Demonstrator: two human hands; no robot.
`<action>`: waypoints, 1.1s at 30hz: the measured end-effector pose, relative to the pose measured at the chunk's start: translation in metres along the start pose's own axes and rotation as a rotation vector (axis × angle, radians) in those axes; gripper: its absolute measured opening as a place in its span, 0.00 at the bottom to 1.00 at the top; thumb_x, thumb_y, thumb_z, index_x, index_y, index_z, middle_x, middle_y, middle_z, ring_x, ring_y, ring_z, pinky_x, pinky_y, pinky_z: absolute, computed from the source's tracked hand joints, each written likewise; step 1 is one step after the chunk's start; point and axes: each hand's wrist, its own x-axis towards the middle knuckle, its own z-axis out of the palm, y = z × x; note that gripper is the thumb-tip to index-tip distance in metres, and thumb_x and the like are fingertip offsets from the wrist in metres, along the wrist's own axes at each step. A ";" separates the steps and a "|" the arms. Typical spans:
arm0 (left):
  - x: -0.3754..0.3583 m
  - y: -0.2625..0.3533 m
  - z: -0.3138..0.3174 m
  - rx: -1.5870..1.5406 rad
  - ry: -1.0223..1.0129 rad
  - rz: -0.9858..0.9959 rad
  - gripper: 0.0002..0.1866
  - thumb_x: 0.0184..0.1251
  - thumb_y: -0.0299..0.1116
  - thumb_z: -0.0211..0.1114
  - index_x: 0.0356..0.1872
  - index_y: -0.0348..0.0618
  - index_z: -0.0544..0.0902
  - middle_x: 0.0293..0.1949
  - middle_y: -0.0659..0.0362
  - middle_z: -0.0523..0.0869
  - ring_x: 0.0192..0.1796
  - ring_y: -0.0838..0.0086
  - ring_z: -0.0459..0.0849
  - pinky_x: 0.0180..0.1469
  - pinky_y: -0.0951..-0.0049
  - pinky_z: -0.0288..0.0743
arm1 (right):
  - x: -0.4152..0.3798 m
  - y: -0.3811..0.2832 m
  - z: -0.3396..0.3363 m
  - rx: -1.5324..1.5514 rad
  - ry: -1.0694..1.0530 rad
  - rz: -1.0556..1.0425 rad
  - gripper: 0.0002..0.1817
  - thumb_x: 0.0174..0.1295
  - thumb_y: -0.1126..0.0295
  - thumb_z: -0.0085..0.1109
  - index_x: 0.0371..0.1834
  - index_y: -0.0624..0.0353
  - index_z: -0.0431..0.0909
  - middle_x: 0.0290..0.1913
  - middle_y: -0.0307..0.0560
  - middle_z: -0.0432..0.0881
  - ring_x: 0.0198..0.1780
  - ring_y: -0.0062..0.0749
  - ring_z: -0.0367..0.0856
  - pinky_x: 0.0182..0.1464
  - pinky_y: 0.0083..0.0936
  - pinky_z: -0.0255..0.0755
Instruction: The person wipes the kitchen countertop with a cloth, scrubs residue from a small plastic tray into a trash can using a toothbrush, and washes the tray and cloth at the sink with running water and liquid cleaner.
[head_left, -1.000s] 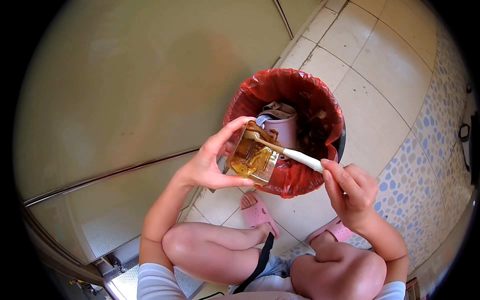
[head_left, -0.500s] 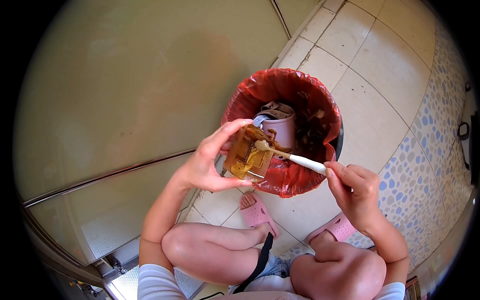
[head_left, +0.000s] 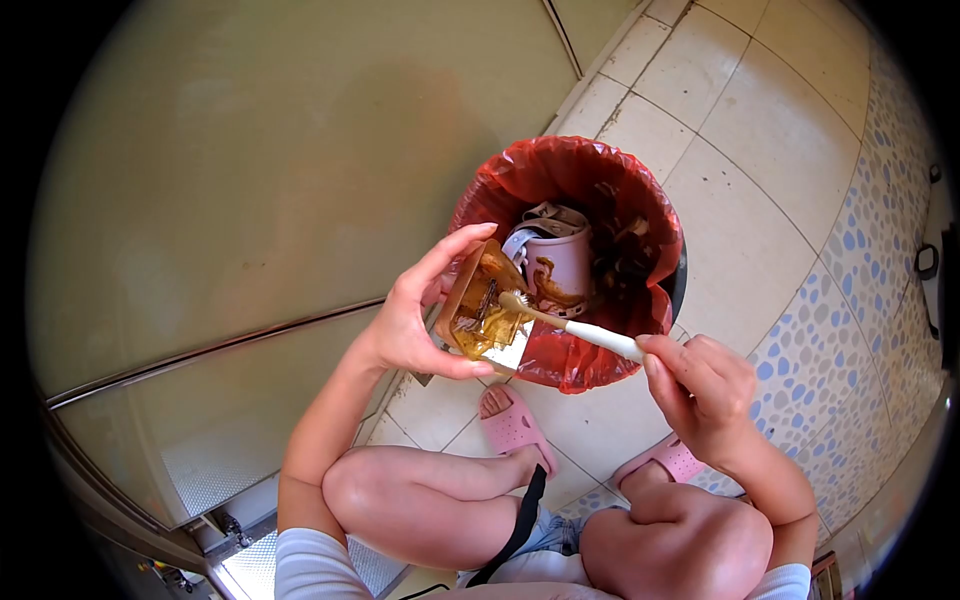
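Note:
In my left hand (head_left: 412, 312) is a small see-through box (head_left: 464, 300), gripped by its sides between thumb and fingers and tilted over the bin. Yellow-brown residue coats its inside. My right hand (head_left: 708, 385) pinches the handle end of a white toothbrush (head_left: 602, 340). The bristle head is at the open side of the box, against or very near the residue. Just below lies a trash bin lined with a red plastic bag (head_left: 560, 158). A pale pink item (head_left: 562, 255) smeared with brown residue lies inside it.
Pink slippers (head_left: 514, 432) are on my feet, on the tiled floor (head_left: 755, 215) near the bin. A large greenish panel (head_left: 250, 180) with a metal strip fills the left side. Pebble-patterned tiles (head_left: 820, 370) run along the right.
The box has turned and shifted slightly left, showing more of its inside. The toothbrush has moved a little left and down. Brown residue now shows on the pink item.

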 end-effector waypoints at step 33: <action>-0.005 -0.016 -0.003 -0.251 0.166 -0.172 0.47 0.30 0.35 0.79 0.58 0.34 0.66 0.50 0.57 0.76 0.54 0.72 0.76 0.62 0.70 0.67 | -0.018 0.001 -0.003 -0.319 -0.013 -0.246 0.19 0.42 0.77 0.71 0.41 0.63 0.80 0.17 0.33 0.59 0.17 0.21 0.59 0.15 0.19 0.53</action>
